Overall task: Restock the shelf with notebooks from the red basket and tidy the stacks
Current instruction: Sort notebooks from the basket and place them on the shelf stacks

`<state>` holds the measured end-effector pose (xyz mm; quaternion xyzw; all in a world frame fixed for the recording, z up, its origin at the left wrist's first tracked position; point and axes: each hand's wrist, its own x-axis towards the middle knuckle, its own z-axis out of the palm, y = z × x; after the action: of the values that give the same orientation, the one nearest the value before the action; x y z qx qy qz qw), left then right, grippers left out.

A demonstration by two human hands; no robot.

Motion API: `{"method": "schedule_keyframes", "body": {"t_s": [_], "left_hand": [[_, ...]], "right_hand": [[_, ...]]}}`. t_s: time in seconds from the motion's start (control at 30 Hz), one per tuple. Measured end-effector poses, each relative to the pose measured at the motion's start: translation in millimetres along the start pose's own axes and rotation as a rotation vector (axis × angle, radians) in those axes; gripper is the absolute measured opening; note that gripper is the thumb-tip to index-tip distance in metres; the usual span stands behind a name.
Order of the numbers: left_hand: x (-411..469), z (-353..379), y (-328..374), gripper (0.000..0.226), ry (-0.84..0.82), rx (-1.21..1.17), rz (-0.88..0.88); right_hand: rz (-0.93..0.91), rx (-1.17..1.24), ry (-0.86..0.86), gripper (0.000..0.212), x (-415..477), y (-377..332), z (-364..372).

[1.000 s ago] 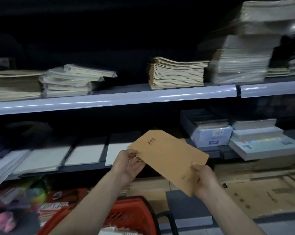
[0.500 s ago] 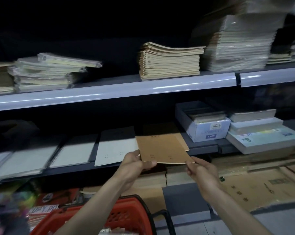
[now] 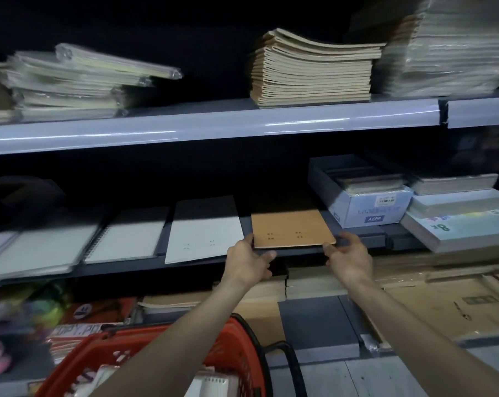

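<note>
on the left of the lower shelf (image 3: 368, 239) lie spiral notebooks (image 3: 127, 236) and, next along, a white notebook (image 3: 205, 227), flat and side by side. below them, nearer the person, the red basket (image 3: 236, 348) has more stock showing inside.

the left hand (image 3: 246, 263) pinches the near left corner of the brown notebook (image 3: 291, 227). this one lies flat on the lower shelf, in the slot between the white notebook and the blue box (image 3: 368, 207), with its near edge just past the shelf lip. the right hand (image 3: 348, 257) holds the near right corner, its fingers narrow around the edge.

the step in hand looks like seating this notebook. done well, both hands push evenly, so it slides straight back and does not swing toward the box. it should stay low and flat so the cover does not catch or curl. its near edge is best squared with the white notebook's edge, with a thin gap kept on each side. then both corners can be let go together. whether it rests on a pile of its own kind is too dark to tell.
</note>
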<state>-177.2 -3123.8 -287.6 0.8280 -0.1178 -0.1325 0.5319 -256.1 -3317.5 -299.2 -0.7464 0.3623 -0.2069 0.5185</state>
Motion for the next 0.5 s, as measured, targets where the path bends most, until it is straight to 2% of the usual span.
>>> {"method": "schedule_keyframes", "body": {"t_s": [0.07,0.13,0.2,0.3,0.4,0.5], "left_hand": [[-13.6,-13.9,-4.0,0.076,-0.089,0.022,0.026],[-33.5,-34.1,-10.3,0.059,-0.150,0.107,0.050],[-52.8,-60.5,-21.2,0.036,-0.140,0.192,0.039],[-76.9,-98.1,-51.4,0.019,-0.071,0.228,-0.029],[-93.8,-132.9,-96.5,0.013,-0.050,0.281,-0.136],[-110.6,-165.0,-144.6,0.016,-0.077,0.222,-0.332]], "right_hand": [[-0.030,0.001,0.027,0.038,-15.9,-6.2,-0.4],[-0.101,-0.030,-0.008,0.028,-39.4,-11.8,4.3],[-0.174,-0.095,-0.121,0.020,-68.3,-18.3,15.7],[-0.216,-0.222,-0.374,0.014,-101.7,-15.4,47.7],[-0.095,-0.337,-0.688,0.012,-129.1,-13.7,88.4],[0.058,-0.410,-0.841,0.019,-155.7,-1.1,136.2]]}}
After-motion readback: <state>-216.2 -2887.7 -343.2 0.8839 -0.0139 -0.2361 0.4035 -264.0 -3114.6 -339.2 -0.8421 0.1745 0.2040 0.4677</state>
